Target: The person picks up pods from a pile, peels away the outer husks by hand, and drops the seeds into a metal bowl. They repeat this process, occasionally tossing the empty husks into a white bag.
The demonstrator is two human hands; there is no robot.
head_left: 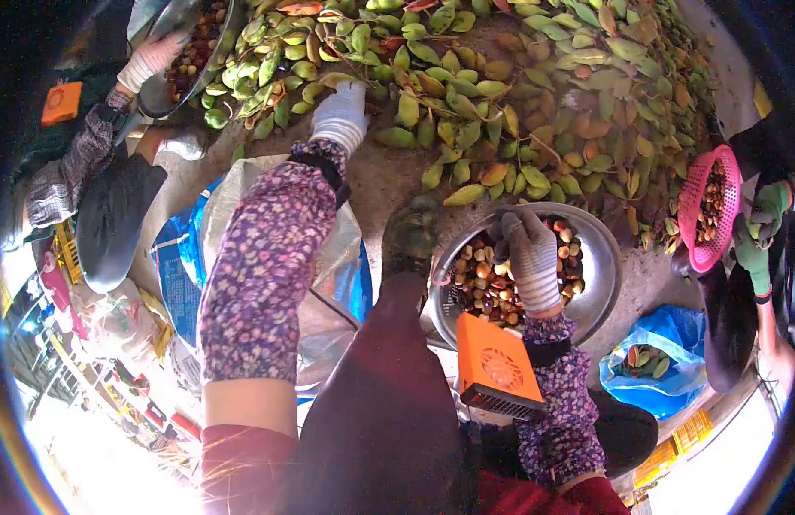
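My left hand (339,116), in a pale knit glove, reaches into the near edge of a heap of green and yellowing leaf-shaped pods (406,107). Its fingers are drawn together at the pods, and their tips are hidden. My right hand (532,257), gloved with dark fingertips, is over a steel bowl (602,279). Its fingers curl down toward round brown and cream nuts (483,287); what they hold, if anything, is hidden. Below that hand, an orange box-shaped device (500,365) with a vented face overlaps my right sleeve.
A blue-and-white sack (187,249) lies beside my left forearm. At right stand a blue bag (659,356) with pods and a co-worker's green-gloved hands (762,223) by a pink basket (707,210). Another person's gloved hand (153,62) reaches into a metal bowl (157,103) upper left.
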